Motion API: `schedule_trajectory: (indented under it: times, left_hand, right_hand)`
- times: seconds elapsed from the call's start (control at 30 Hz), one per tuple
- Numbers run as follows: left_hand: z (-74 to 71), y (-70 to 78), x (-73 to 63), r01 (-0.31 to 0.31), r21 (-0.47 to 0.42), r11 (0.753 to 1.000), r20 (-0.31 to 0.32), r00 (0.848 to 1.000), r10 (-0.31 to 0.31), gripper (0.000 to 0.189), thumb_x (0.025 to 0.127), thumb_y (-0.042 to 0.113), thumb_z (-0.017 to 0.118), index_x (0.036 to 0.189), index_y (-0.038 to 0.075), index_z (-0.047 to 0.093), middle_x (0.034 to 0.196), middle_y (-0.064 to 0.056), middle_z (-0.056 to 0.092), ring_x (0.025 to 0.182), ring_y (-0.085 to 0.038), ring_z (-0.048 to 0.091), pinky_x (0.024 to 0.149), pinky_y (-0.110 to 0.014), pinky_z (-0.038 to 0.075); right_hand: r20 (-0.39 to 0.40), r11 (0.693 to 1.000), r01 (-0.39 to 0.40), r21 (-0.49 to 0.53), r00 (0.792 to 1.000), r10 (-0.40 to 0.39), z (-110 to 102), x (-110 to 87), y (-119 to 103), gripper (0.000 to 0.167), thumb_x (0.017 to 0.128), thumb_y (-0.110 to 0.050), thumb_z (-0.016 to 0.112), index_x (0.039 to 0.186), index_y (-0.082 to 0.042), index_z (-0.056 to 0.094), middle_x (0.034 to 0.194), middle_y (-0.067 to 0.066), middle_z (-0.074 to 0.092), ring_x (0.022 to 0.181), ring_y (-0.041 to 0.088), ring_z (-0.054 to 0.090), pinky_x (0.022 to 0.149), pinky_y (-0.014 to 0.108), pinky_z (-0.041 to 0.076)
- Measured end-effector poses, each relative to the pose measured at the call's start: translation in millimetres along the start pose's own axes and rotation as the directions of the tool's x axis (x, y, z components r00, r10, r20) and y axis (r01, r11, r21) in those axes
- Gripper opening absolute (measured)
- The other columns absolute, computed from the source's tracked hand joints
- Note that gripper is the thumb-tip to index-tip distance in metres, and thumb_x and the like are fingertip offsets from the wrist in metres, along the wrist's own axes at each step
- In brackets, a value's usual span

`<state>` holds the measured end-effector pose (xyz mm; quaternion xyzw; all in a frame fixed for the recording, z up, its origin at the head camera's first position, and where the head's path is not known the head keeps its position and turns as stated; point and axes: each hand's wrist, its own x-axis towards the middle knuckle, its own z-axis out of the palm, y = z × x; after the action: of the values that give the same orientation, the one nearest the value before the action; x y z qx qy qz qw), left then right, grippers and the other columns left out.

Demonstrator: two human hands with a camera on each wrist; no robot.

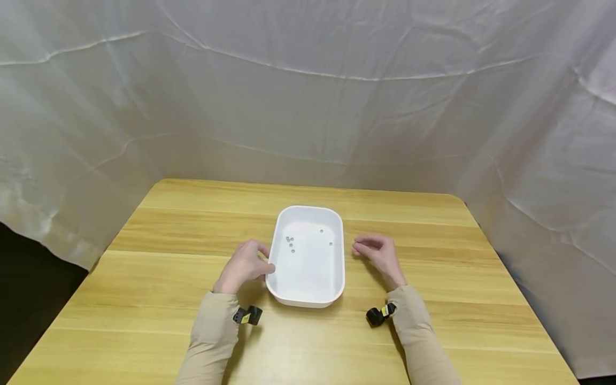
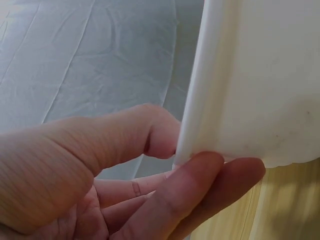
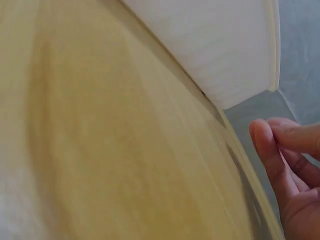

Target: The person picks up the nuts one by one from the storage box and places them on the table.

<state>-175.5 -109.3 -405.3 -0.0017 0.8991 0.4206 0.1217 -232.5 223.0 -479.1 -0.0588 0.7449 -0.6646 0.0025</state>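
A white rectangular tray (image 1: 313,272) with rounded corners stands on the wooden table. My left hand (image 1: 244,267) holds its left side, the thumb at the rim and other fingers against the outer wall. In the left wrist view, the fingertips (image 2: 240,172) lie along that wall (image 2: 270,80). Inside the tray are several tiny grey round pieces (image 1: 291,245) toward the left and two more, one being the piece (image 1: 330,244) near the right wall. Just outside that wall is my right hand (image 1: 377,251). Its thumb and forefinger (image 3: 265,145) meet at the tips, with nothing visible between them.
The wooden table (image 1: 159,289) extends around the tray on all sides. A pale hanging sheet (image 1: 308,117) encloses its back and sides. A small black camera (image 1: 252,315) is strapped to the left wrist and another camera (image 1: 375,316) to the right.
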Motion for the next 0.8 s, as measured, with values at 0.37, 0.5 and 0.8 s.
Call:
schedule_trajectory:
  times: [0.37, 0.5, 0.8]
  left_hand:
    - [0.7, 0.5, 0.1, 0.020, -0.021, 1.000, 0.023, 1.000, -0.020, 0.028, 0.077, -0.002, 0.068, 0.105, -0.008, 0.069, 0.076, -0.013, 0.074, 0.057, -0.019, 0.067, 0.056, -0.029, 0.056]
    - [0.4, 1.1, 0.2, 0.022, -0.022, 1.000, 0.028, 0.999, -0.022, 0.029, 0.077, -0.002, 0.068, 0.105, -0.008, 0.069, 0.078, -0.015, 0.074, 0.057, -0.019, 0.067, 0.059, -0.032, 0.058]
    - [1.2, 1.4, -0.1, 0.029, -0.010, 1.000, 0.025, 0.999, -0.028, 0.026, 0.079, -0.001, 0.068, 0.104, -0.008, 0.070, 0.080, -0.015, 0.074, 0.060, -0.020, 0.069, 0.059, -0.031, 0.058]
  right_hand:
    - [-0.055, 0.965, 0.050, -0.259, 0.996, -0.066, -7, -0.8, 17, 0.023, 0.090, -0.003, 0.071, 0.107, 0.012, 0.070, 0.099, 0.031, 0.073, 0.076, 0.007, 0.070, 0.071, 0.020, 0.061]
    - [-0.100, 0.902, 0.102, -0.419, 0.982, -0.157, -6, -2.1, 20, 0.015, 0.089, -0.009, 0.074, 0.101, 0.001, 0.076, 0.096, 0.019, 0.076, 0.080, 0.005, 0.067, 0.072, 0.013, 0.054]
    - [0.011, 0.758, 0.269, -0.595, 0.945, -0.326, -3, -4.7, 26, 0.008, 0.088, -0.005, 0.074, 0.095, -0.003, 0.076, 0.093, 0.012, 0.075, 0.091, 0.027, 0.066, 0.084, 0.038, 0.054]
